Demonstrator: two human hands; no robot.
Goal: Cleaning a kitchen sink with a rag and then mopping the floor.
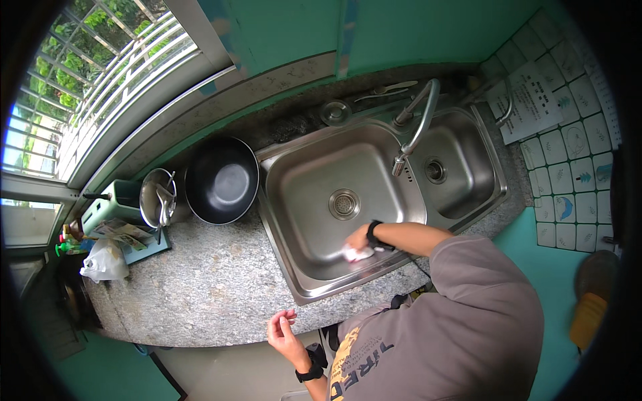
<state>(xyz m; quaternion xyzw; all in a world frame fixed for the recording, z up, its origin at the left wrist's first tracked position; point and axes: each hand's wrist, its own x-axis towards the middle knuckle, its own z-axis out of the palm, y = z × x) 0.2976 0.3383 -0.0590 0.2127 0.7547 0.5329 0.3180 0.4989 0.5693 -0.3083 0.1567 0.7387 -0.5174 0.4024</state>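
My right hand (357, 237) reaches into the large basin of a stainless steel sink (313, 170). It presses a white cloth with some red on it (359, 253) against the basin's near wall. Most of the cloth is covered by the fingers, and the hand is slightly blurred. Above the basin arches a chrome faucet (421, 128), its spout head near the divider. My left hand (284, 337) hangs at the front edge of the granite countertop (215, 285), palm turned up, fingers loosely bent, with nothing in it. The basin's drain strainer (344, 204) lies beyond my right hand.
Left of the sink stands a black wok (223, 180), beside a metal pot holding utensils (156, 198). Further left are a green knife block (113, 203) and a white plastic bag (105, 260). A smaller basin (459, 165) adjoins on the right. A round metal lid (335, 113) lies behind.
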